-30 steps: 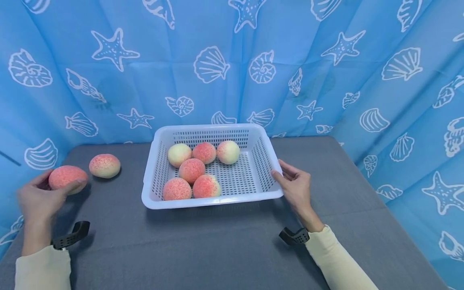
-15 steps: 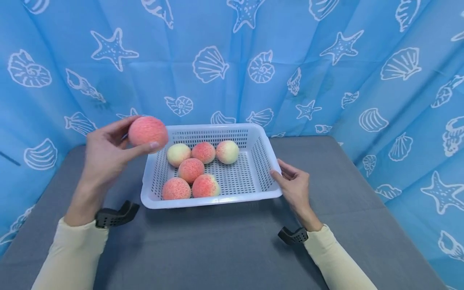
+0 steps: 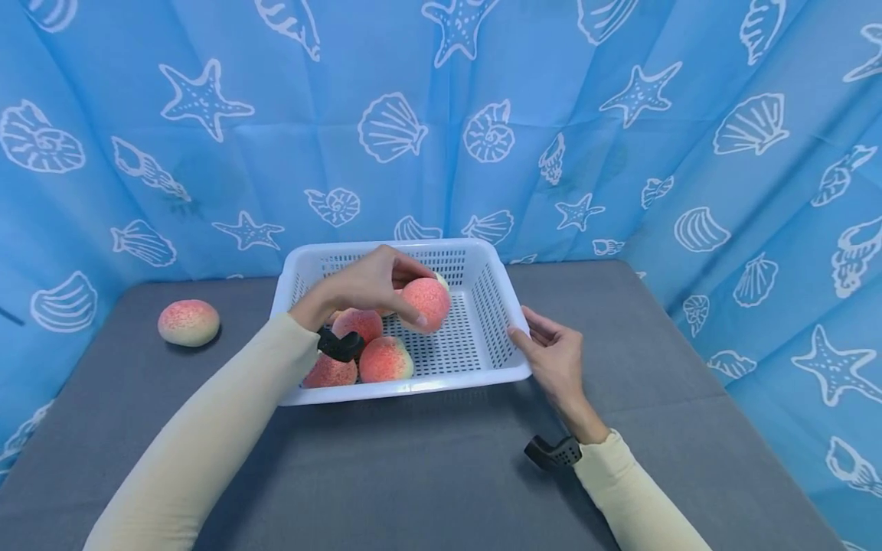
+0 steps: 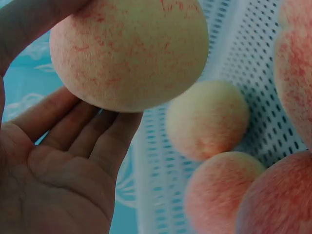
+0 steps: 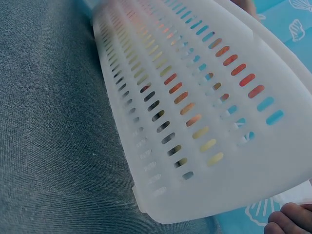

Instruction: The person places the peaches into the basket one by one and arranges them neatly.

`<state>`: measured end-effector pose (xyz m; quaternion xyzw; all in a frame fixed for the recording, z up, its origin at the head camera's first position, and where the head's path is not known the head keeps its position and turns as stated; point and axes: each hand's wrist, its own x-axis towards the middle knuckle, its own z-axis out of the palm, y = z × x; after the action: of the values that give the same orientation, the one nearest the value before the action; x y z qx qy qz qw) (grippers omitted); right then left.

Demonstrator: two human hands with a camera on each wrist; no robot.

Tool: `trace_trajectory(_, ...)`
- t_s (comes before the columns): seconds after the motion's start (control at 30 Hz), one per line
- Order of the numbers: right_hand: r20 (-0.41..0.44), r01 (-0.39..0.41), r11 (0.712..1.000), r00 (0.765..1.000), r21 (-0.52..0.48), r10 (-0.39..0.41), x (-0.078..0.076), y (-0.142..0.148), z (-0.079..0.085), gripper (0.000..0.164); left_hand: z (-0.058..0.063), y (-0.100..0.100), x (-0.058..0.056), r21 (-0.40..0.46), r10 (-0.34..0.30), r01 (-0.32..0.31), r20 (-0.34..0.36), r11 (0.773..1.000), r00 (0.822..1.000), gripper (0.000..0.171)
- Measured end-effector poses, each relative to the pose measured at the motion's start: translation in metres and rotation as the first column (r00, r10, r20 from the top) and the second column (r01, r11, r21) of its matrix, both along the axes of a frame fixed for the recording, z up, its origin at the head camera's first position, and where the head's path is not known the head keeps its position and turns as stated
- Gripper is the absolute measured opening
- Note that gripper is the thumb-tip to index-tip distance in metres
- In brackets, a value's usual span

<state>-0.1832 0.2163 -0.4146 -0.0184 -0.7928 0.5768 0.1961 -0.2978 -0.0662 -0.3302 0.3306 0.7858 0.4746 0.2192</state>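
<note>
My left hand (image 3: 375, 283) grips a pink peach (image 3: 427, 304) over the middle of the white basket (image 3: 455, 376). In the left wrist view the same peach (image 4: 129, 53) shows its pale, red-flecked side, with thumb and fingers around it. Below it in the basket lie several other peaches, among them a red and yellow one (image 3: 387, 360); my left hand and wrist partly hide some of them. At the basket's right end my right hand (image 3: 554, 356) holds the rim, thumb on the upper edge. The right wrist view shows the slotted basket wall (image 5: 195, 122) and some curled fingers (image 5: 292, 219).
One more peach (image 3: 189, 323) rests on the grey tablecloth (image 3: 413, 474) to the left of the basket. Behind the table hangs a blue curtain (image 3: 296, 138) with white shells and starfish. A black wrist mount (image 3: 553, 453) sits on my right wrist.
My left hand has lifted a pink peach from the table's left side and carried it rightward over the basket. My right hand has stayed on the basket's right rim.
</note>
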Motion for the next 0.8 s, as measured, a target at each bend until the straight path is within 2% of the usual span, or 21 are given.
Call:
trace_trajectory(0.13, 0.004, 0.006, 1.0, 1.0, 0.003, -0.006, 0.0, 0.0, 0.0, 0.043, -0.018, 0.011, -0.009, -0.024, -0.045, 0.046, 0.024, 0.999, 0.999, 0.057)
trace_trajectory(0.3, 0.014, 0.006, 1.0, 1.0, 0.0, -0.006, 0.0, 0.0, 0.001, 0.044, -0.039, 0.014, -0.012, -0.054, -0.065, 0.068, 0.058, 0.996, 0.996, 0.058)
trace_trajectory(0.5, -0.012, -0.005, 1.0, 1.0, -0.018, 0.005, 0.0, 0.001, 0.002, 0.043, -0.046, 0.011, -0.01, -0.067, -0.047, 0.052, 0.081, 0.996, 0.996, 0.06)
trace_trajectory(0.8, -0.011, -0.007, 1.0, 1.0, -0.012, 0.007, 0.001, 0.0, -0.001, 0.044, -0.049, 0.015, -0.006, -0.182, 0.006, -0.009, -0.017, 0.983, 1.0, 0.059)
